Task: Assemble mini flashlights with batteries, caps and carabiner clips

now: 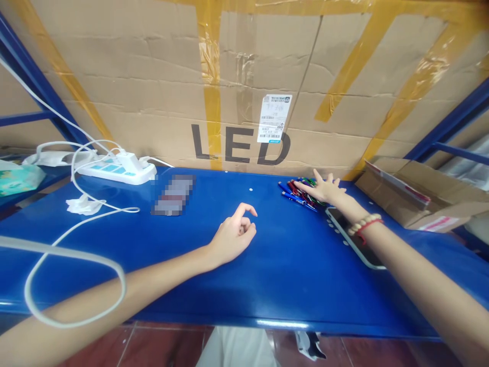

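My right hand spreads its fingers over a loose pile of pens at the back right of the blue table. Blue, red and green pens show around it; part of the pile is hidden beneath the hand. A blue pen lies at the pile's near side. Above the table's middle, my left hand is empty, its fingers loosely bent and the index finger apart from the thumb. A tablet-like device with a dark screen lies partly under my right forearm.
A large taped carton marked LED stands behind the table. On the right is an open cardboard box. A white power strip, looping white cable, crumpled tissue and a blurred-out flat item are on the left.
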Tool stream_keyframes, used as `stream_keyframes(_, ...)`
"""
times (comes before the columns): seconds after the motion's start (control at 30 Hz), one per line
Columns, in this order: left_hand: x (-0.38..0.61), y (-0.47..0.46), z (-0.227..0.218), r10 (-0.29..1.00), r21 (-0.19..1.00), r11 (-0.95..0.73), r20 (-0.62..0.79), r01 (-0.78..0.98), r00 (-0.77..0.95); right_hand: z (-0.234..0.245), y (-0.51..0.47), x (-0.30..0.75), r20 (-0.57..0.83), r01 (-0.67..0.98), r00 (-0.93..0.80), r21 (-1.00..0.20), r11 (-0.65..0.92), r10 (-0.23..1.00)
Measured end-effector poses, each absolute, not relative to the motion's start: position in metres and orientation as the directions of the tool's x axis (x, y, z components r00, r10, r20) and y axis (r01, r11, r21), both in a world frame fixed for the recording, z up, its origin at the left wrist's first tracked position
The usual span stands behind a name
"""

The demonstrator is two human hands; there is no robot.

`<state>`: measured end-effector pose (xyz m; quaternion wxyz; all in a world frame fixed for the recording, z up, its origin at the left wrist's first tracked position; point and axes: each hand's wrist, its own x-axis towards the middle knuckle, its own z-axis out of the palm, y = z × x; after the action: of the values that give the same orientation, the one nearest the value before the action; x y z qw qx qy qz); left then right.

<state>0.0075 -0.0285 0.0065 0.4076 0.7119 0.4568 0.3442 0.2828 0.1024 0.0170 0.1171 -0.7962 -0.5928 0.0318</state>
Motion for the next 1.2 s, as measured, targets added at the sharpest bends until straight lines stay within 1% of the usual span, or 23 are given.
stream_keyframes(0.03, 0.008, -0.028, 0.007, 0.931, 0.894, -0.249, 0.115, 0.372, 0.347, 0.015, 0.109, 0.285, 0.039, 0.935, 0.295, -0.218, -0.280, 0.955)
stream_keyframes(0.1, 0.008, -0.028, 0.007, 0.931, 0.893, -0.242, 0.104, 0.380, 0.350, 0.008, 0.117, 0.286, 0.002, 0.943, 0.263, -0.211, -0.257, 0.965)
stream_keyframes(0.23, 0.008, -0.028, 0.008, 0.940, 0.881, -0.224, 0.084, 0.416, 0.330, -0.002, 0.115, 0.266, 0.002, 0.955, 0.219, -0.207, -0.214, 0.976)
stream_keyframes(0.37, 0.009, -0.027, 0.006, 0.951, 0.835, -0.247, 0.112, 0.492, 0.288, 0.001, 0.104, 0.227, -0.006, 0.950, 0.233, -0.211, -0.229, 0.973)
stream_keyframes(0.43, 0.009, -0.027, 0.004, 0.938, 0.762, -0.328, 0.193, 0.558, 0.288, 0.005, 0.097, 0.201, -0.016, 0.951, 0.224, -0.216, -0.223, 0.974)
stream_keyframes(0.5, 0.009, -0.025, 0.002, 0.899, 0.643, -0.437, 0.291, 0.629, 0.328, 0.009, 0.089, 0.172, -0.040, 0.958, 0.182, -0.219, -0.186, 0.982)
stream_keyframes(0.57, 0.007, -0.021, 0.001, 0.864, 0.519, -0.501, 0.343, 0.692, 0.369, 0.012, 0.083, 0.141, -0.080, 0.964, 0.125, -0.224, -0.140, 0.989)
stream_keyframes(0.63, 0.003, -0.015, 0.001, 0.872, 0.443, -0.479, 0.341, 0.758, 0.352, 0.015, 0.080, 0.113, -0.126, 0.970, 0.060, -0.226, -0.087, 0.990)
stream_keyframes(0.77, -0.012, 0.002, 0.004, 0.932, 0.389, -0.328, 0.282, 0.861, 0.228, 0.028, 0.077, 0.090, -0.180, 0.976, -0.072, -0.215, 0.032, 0.981)
stream_keyframes(0.83, -0.018, 0.009, 0.006, 0.936, 0.361, -0.310, 0.278, 0.880, 0.216, 0.040, 0.076, 0.102, -0.171, 0.975, -0.136, -0.198, 0.101, 0.976)
stream_keyframes(0.93, -0.024, 0.014, 0.007, 0.931, 0.332, -0.308, 0.296, 0.892, 0.211, 0.060, 0.068, 0.144, -0.161, 0.976, -0.196, -0.126, 0.176, 0.967)
stream_keyframes(1.0, -0.025, 0.016, 0.006, 0.925, 0.314, -0.320, 0.306, 0.894, 0.224, 0.069, 0.059, 0.178, -0.238, 0.983, -0.180, -0.063, 0.170, 0.954)
stream_keyframes(1.07, -0.024, 0.017, 0.004, 0.911, 0.284, -0.361, 0.310, 0.889, 0.271, 0.071, 0.050, 0.204, -0.296, 0.994, -0.099, 0.009, 0.107, 0.950)
stream_keyframes(1.13, -0.023, 0.018, 0.001, 0.897, 0.257, -0.402, 0.301, 0.879, 0.322, 0.066, 0.043, 0.220, -0.254, 0.997, -0.005, 0.074, 0.025, 0.967)
stream_keyframes(1.2, -0.022, 0.019, -0.002, 0.897, 0.250, -0.412, 0.282, 0.876, 0.341, 0.055, 0.043, 0.224, -0.169, 0.994, 0.058, 0.099, -0.042, 0.984)
